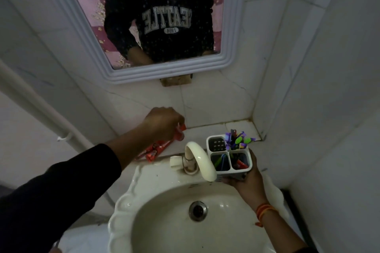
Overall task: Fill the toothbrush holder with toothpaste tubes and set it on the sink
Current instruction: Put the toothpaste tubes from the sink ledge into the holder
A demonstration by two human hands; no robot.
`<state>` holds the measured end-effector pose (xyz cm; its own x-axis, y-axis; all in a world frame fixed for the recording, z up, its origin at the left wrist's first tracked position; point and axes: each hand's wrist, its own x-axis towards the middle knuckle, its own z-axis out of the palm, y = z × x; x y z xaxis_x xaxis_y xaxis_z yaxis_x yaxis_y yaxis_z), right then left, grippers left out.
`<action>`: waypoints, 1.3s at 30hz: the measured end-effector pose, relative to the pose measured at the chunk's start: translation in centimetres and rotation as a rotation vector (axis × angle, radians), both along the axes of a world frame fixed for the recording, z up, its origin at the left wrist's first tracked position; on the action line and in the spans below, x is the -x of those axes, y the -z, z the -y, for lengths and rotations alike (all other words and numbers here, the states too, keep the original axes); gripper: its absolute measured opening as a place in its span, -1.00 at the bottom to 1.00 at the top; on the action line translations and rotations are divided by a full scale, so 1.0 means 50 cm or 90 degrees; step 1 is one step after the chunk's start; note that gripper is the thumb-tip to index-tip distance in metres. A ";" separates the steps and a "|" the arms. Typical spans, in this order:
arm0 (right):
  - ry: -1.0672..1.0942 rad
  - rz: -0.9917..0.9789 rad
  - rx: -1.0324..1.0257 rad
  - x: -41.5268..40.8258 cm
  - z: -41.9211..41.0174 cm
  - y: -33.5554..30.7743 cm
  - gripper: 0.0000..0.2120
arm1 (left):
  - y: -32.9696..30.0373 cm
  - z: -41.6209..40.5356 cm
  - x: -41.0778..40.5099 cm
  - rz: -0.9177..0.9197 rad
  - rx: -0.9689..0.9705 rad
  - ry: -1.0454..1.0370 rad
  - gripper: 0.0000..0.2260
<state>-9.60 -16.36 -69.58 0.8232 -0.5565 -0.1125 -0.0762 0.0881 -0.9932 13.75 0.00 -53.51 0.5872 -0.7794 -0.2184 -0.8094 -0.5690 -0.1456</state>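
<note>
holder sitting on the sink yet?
No, the white four-compartment plastic toothbrush holder is held up by the right hand, beside the cream tap.

Left hand extended forward on a dark-sleeved arm, knuckles up, fingers curled closed in a grip. Right hand lower, palm up, fingers wrapped in a hold; orange threads circle its wrist.

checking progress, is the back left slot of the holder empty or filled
Empty: the back-left slot of the toothbrush holder shows only its perforated floor; the other three slots hold items.
</note>
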 end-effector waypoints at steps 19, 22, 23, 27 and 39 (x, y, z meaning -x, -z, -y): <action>0.003 -0.042 0.122 0.010 0.008 0.014 0.08 | -0.066 0.184 0.271 -0.092 0.150 0.105 -0.66; 0.009 -0.038 0.114 0.004 0.009 0.011 0.02 | -0.020 0.181 0.272 -0.157 0.177 0.110 -0.71; 0.016 -0.043 0.108 0.004 0.011 0.010 -0.04 | -0.018 0.179 0.265 -0.197 0.191 0.105 -0.73; 0.021 -0.082 0.121 0.001 0.009 -0.007 -0.14 | -0.055 0.144 0.196 -0.321 0.309 0.014 -0.80; 0.009 -0.048 -0.036 -0.008 0.002 -0.008 -0.32 | 0.188 0.002 -0.043 -0.168 0.064 -0.287 -0.65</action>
<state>-9.18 -16.47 -69.20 0.8029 -0.5596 -0.2053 -0.1487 0.1455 -0.9781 15.88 -0.09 -62.91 0.8041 -0.4866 -0.3416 -0.4826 -0.8698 0.1031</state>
